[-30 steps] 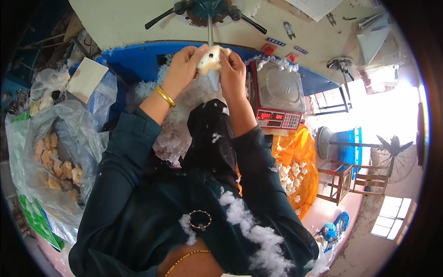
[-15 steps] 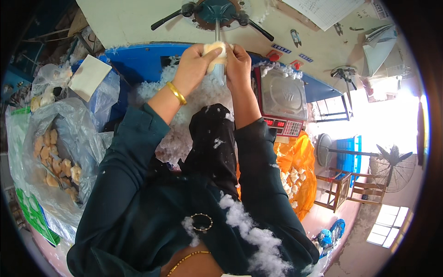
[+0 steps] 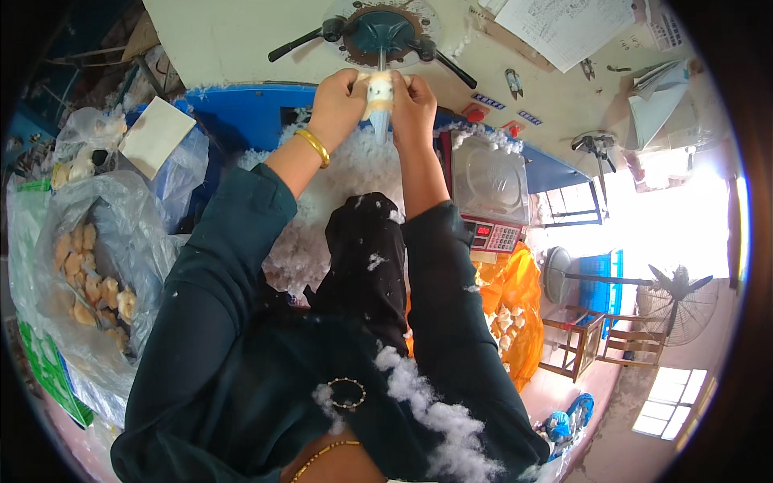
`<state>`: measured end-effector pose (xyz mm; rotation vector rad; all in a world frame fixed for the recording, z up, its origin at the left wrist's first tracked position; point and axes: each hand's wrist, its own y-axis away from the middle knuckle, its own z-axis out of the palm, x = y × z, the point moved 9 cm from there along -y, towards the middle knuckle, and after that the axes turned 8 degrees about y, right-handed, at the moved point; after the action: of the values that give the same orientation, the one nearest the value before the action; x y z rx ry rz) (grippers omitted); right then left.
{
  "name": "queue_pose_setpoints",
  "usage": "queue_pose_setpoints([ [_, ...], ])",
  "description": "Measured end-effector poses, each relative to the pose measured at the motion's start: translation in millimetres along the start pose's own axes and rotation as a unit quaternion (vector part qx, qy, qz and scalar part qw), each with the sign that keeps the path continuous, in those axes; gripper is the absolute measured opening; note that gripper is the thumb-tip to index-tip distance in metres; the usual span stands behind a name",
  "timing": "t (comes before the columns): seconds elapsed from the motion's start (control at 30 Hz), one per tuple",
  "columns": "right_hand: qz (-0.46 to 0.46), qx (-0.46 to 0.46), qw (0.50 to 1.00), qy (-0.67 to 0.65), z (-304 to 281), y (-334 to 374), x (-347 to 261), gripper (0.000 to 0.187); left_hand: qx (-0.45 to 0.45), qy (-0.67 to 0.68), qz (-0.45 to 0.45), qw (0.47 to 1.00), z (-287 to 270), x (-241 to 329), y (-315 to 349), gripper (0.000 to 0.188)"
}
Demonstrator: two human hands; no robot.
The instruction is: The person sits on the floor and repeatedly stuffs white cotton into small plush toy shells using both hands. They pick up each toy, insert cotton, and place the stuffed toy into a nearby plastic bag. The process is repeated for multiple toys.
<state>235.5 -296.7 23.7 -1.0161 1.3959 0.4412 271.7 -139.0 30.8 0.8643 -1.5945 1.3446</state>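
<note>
A small cream plush toy (image 3: 379, 92) with a tiny face and a pale blue lower part is pinched between my hands. It sits at the end of a thin metal tube (image 3: 382, 58) that comes out of a dark green filling machine mouth (image 3: 377, 34). My left hand (image 3: 335, 105) grips the toy's left side, thumb and fingers closed. On its other side my right hand (image 3: 415, 111) is closed the same way. The toy hides whether the tube reaches inside it. White stuffing fluff (image 3: 314, 213) lies below my hands.
Black-handled levers (image 3: 294, 45) flank the machine mouth. At right stand a scale (image 3: 489, 189) and an orange bag (image 3: 515, 306) of light pieces. A clear plastic bag (image 3: 153, 266) of tan plush pieces is at left. Papers (image 3: 555, 28) and snips (image 3: 513, 82) lie on the table.
The toy has turned in my hands, so its face and blue part now show. Both hands have shifted slightly and stay at the tube.
</note>
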Motion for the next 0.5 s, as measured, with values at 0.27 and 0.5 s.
queue_pose_setpoints([
  [0.27,0.123,-0.046,0.983,-0.125,-15.7,60.0,-14.4,0.016,-0.056,0.19,-0.17,0.965,-7.6,-10.0,41.8,0.026],
  [0.5,0.14,-0.062,0.983,-0.104,-38.4,62.0,-5.5,0.013,-0.053,0.089,-0.075,0.992,-5.7,20.9,62.3,0.021],
])
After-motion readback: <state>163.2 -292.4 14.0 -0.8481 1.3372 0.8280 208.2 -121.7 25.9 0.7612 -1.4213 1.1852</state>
